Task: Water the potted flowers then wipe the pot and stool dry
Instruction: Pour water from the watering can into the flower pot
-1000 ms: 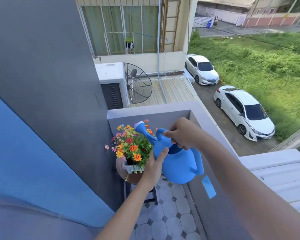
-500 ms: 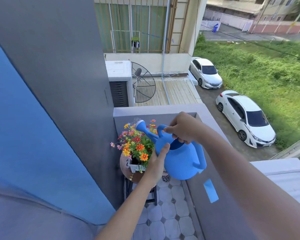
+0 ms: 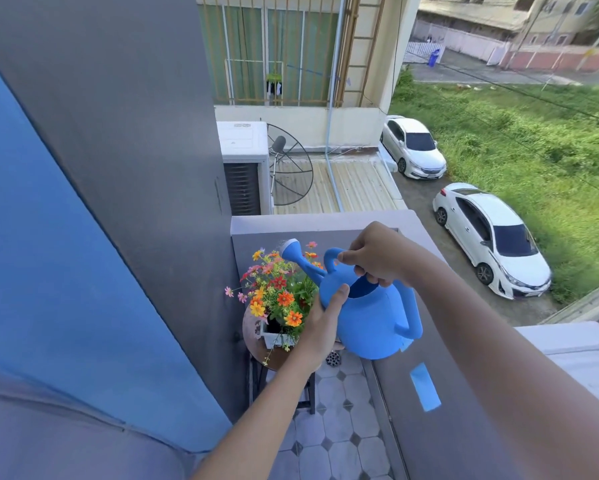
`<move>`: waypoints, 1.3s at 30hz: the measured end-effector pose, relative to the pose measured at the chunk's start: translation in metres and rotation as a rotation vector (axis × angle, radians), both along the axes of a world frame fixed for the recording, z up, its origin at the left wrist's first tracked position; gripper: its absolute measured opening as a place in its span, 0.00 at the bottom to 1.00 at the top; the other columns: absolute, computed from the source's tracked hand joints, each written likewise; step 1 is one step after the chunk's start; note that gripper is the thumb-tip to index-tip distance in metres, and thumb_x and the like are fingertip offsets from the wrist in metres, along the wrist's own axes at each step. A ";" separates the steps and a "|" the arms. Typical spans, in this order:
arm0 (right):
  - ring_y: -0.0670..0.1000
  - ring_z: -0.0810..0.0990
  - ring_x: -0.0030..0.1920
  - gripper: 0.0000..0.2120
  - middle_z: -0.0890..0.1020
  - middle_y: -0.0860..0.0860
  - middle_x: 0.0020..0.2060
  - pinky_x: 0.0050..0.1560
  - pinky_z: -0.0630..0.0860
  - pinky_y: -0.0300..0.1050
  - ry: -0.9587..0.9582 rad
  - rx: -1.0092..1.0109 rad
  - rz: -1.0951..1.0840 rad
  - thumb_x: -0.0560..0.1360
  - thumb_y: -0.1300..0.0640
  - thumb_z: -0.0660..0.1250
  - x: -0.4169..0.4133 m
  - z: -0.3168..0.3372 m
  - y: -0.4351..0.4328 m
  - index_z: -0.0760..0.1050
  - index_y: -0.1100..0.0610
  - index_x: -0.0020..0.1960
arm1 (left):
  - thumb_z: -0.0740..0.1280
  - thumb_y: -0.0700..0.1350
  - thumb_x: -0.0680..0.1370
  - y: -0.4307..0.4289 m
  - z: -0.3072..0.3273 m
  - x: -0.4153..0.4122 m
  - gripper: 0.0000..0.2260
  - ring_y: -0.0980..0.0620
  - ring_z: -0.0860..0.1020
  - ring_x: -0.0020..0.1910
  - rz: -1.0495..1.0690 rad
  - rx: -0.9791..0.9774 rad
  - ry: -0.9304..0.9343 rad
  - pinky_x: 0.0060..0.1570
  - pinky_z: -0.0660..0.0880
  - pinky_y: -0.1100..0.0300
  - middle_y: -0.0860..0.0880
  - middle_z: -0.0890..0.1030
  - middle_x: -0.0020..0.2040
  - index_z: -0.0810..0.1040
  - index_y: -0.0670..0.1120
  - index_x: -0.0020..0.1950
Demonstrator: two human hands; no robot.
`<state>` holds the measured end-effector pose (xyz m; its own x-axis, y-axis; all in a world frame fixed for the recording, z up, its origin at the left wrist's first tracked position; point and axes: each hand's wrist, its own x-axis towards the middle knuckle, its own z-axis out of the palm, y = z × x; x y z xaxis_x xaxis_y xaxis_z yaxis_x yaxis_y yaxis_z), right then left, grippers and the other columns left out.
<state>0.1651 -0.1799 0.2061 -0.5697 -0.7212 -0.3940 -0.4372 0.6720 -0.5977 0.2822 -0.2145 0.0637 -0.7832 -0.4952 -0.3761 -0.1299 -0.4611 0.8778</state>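
A blue watering can (image 3: 370, 323) hangs in the air over the stool, its spout head (image 3: 290, 247) above the flowers. My right hand (image 3: 377, 254) grips the can's top handle. My left hand (image 3: 320, 323) presses against the can's left side from below, fingers apart, thumb on the rim. Orange, red, pink and yellow flowers (image 3: 277, 289) stand in a small white square pot (image 3: 273, 337). The pot rests on a round brown stool (image 3: 251, 327) with dark legs. The stool's right part is hidden behind my left arm.
A grey wall (image 3: 135, 168) rises directly left of the stool. A grey balcony parapet (image 3: 447, 393) with a blue tape strip (image 3: 425, 386) runs on the right. A floor drain (image 3: 332, 358) sits in the tiled floor (image 3: 336, 427). Cars and grass lie far below.
The can has stayed over the flowers with both hands in the same grip; the spout has risen slightly. My view has shifted a little, so the stool sits further right in frame.
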 end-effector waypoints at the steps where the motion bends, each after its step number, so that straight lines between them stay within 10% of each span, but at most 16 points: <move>1: 0.54 0.66 0.25 0.11 0.75 0.54 0.28 0.25 0.64 0.40 0.009 0.003 -0.004 0.80 0.56 0.66 -0.002 0.000 0.002 0.75 0.62 0.43 | 0.62 0.65 0.76 0.001 0.001 -0.002 0.18 0.57 0.78 0.56 -0.015 -0.005 -0.004 0.51 0.80 0.40 0.60 0.78 0.59 0.69 0.66 0.65; 25: 0.54 0.67 0.26 0.18 0.75 0.57 0.32 0.24 0.65 0.40 0.001 0.049 -0.135 0.79 0.57 0.67 0.010 -0.015 0.036 0.79 0.73 0.55 | 0.63 0.65 0.76 0.026 -0.011 0.011 0.20 0.55 0.79 0.57 -0.105 0.005 0.003 0.39 0.82 0.57 0.57 0.80 0.59 0.71 0.63 0.66; 39: 0.54 0.64 0.27 0.13 0.73 0.58 0.31 0.24 0.62 0.40 -0.040 -0.012 0.007 0.80 0.56 0.67 0.055 -0.009 0.010 0.72 0.61 0.39 | 0.63 0.62 0.77 0.008 -0.015 0.056 0.12 0.62 0.80 0.53 0.027 -0.017 0.044 0.60 0.76 0.39 0.63 0.82 0.53 0.73 0.65 0.60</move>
<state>0.2202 -0.1698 0.1975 -0.5490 -0.7296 -0.4078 -0.4174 0.6620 -0.6225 0.3385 -0.2065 0.0487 -0.7849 -0.5227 -0.3328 -0.0788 -0.4486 0.8903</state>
